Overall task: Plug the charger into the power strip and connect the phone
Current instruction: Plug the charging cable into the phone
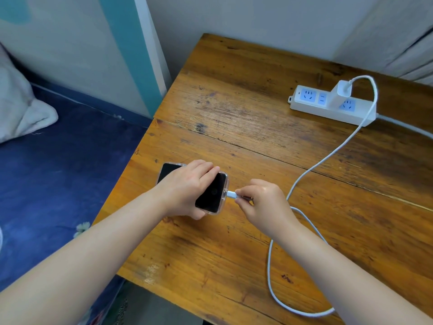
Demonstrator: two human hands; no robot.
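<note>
A black phone [210, 194] in a clear case lies on the wooden table [246, 102], screen up. My left hand [185, 188] lies over its middle and grips it by the edges. My right hand [262, 202] pinches the white cable plug [230, 194], whose tip sits at the phone's end port. The white cable [332, 156] loops past my right wrist and runs up to the white charger [339, 93]. The charger stands plugged into the white power strip [328, 109] at the back right of the table.
A bed with a blue sheet [58, 172] and a white pillow [21, 106] lies left of the table. A pale wall stands behind, and a curtain [398, 36] hangs at the top right. The strip's grey cord [407, 127] leaves to the right.
</note>
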